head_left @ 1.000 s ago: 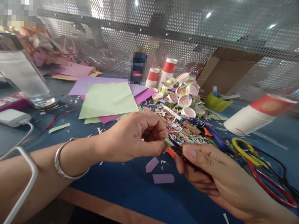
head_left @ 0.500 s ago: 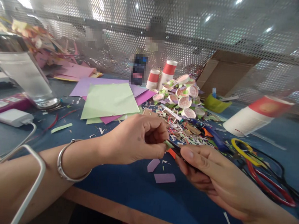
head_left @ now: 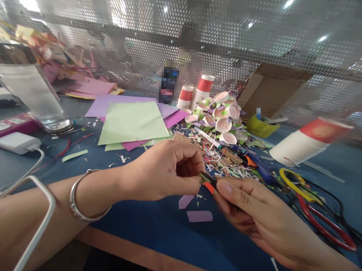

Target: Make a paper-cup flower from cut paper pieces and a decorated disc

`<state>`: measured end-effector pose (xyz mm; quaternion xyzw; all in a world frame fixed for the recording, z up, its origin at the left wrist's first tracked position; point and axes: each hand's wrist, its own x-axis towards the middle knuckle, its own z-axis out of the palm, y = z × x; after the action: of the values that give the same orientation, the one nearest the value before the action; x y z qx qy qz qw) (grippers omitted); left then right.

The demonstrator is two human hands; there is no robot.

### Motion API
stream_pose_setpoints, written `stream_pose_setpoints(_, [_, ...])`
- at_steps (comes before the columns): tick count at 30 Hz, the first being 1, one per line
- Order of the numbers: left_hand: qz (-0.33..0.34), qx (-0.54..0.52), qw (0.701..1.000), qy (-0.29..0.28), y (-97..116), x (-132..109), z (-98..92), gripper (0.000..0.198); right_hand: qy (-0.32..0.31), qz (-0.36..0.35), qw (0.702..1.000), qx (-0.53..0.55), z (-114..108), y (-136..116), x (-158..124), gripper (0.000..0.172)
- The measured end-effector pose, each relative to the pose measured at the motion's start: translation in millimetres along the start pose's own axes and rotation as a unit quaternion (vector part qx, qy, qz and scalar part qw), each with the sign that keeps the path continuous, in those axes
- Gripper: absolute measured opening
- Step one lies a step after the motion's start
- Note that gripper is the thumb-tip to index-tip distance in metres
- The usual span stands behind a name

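Between the thumb and fingers of my left hand [head_left: 164, 170] is a small piece of green paper [head_left: 203, 178], mostly hidden by the fingertips. My right hand [head_left: 255, 210] is closed around a slim black tool [head_left: 212, 181], whose kind is covered by the fingers. Its tip meets the green paper close to my left fingertips. An orange piece [head_left: 208, 188] shows just below the tool. Two purple paper pieces, one pointed [head_left: 185, 201] and one longer strip [head_left: 199, 216], lie on the blue table beneath my hands.
Behind my hands are paper scraps [head_left: 228, 161] and a heap of cut cup bottoms [head_left: 223, 124]. Coloured sheets [head_left: 133, 123] lie left of them. Stacked paper cups [head_left: 311, 141], yellow-handled scissors [head_left: 293, 178] and a red-handled tool [head_left: 327, 227] are right; a glass [head_left: 35, 93] stands left.
The black tool's tip and the green paper have shifted slightly in my fingers. Both hands stay in nearly the same place, and the view has moved a little.
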<state>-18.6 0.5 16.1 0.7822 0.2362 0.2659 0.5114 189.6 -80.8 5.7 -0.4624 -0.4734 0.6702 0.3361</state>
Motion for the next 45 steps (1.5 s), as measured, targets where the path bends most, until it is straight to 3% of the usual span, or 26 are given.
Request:
stream_pose_setpoints(5, [-0.01, 0.008, 1.0, -0.012, -6, 2, 0.5, 0.012, 0.014, -0.029, 0.999, 0.018, -2, 0, -1, 0.048])
stream_pose_setpoints(10, [-0.015, -0.12, 0.993, -0.012, -13, 8, 3.6, 0.013, 0.093, -0.078, 0.992, 0.029, -8, 1, 5, 0.044])
stream_pose_setpoints(14, [-0.064, -0.198, 0.978, -0.008, -12, 11, 8.2, 0.012, 0.095, -0.105, 0.99, -0.014, -8, 1, 6, 0.041])
stream_pose_setpoints(20, [-0.105, -0.174, 0.979, -0.023, -7, 8, 13.5, 0.009, 0.077, -0.129, 0.985, -0.082, -6, 4, 9, 0.02])
stream_pose_setpoints(26, [-0.123, -0.221, 0.967, -0.028, -8, 6, 14.2, 0.009, 0.124, -0.172, 0.97, -0.117, -5, 4, 9, 0.011])
stream_pose_setpoints(37, [-0.118, -0.107, 0.987, -0.009, 0, 3, 12.7, 0.016, 0.174, -0.198, 0.941, -0.212, -4, 1, 11, 0.021])
stream_pose_setpoints(42, [-0.08, -0.064, 0.994, 0.025, -4, 4, 13.7, 0.01, 0.184, -0.182, 0.936, -0.238, -4, 1, 12, 0.025])
stream_pose_setpoints(45, [-0.064, -0.096, 0.99, 0.086, -5, 7, 9.5, 0.01, 0.213, -0.17, 0.929, -0.252, -11, 0, 12, 0.03])
